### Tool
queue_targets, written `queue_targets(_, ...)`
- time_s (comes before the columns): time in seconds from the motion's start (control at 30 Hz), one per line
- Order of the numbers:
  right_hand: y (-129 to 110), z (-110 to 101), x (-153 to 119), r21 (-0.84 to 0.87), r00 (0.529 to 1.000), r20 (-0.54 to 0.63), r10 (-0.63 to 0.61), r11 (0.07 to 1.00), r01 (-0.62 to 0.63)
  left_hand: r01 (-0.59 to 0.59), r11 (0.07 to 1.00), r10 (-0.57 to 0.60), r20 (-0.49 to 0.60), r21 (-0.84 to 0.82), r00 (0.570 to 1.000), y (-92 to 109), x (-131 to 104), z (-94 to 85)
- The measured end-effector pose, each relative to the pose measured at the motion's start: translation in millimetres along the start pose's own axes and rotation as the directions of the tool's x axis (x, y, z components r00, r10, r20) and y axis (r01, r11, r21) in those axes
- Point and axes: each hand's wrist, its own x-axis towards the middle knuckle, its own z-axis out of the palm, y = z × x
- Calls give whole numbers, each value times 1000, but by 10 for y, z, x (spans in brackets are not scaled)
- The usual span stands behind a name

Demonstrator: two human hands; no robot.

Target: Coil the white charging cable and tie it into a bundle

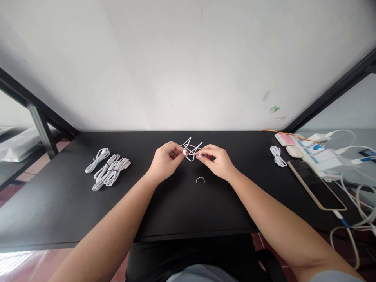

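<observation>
A white charging cable (192, 150) lies loosely looped on the black table between my two hands. My left hand (167, 158) pinches one of its plugs, which has a bit of orange showing at its end. In the fingers of my right hand (216, 158) is the cable's other, smaller plug. The two plugs are held a short way apart. Nearer to me a thin white twist tie (200, 179), bent into an arc, rests on the table.
Several bundled white cables (110, 172) lie to the left. On the right are another tied cable (277, 156), a smartphone (317, 186), a white rounded case (294, 152) and a power strip (311, 150) with chargers and trailing cords. A wall (188, 78) stands behind the table.
</observation>
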Motion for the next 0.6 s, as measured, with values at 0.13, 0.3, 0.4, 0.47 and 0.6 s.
queue_targets(0.13,-6,-2,-1,-14,999,33,4,1000,-3,-17,1000,17,14,-6,1000,-9,-4,6)
queue_targets(0.3,0,4,-4,-22,998,63,6,1000,-5,-31,999,30,21,20,999,-1,-6,12)
queue_targets(0.4,2,8,-10,-26,996,86,12,1000,-10,-18,999,16,35,47,999,17,-10,8)
queue_targets(0.47,3,9,-15,-30,995,100,18,999,-15,-17,998,15,43,54,999,25,-13,6)
queue_targets(0.6,4,13,-20,-33,993,113,18,999,-14,-22,997,18,57,73,998,30,-15,6)
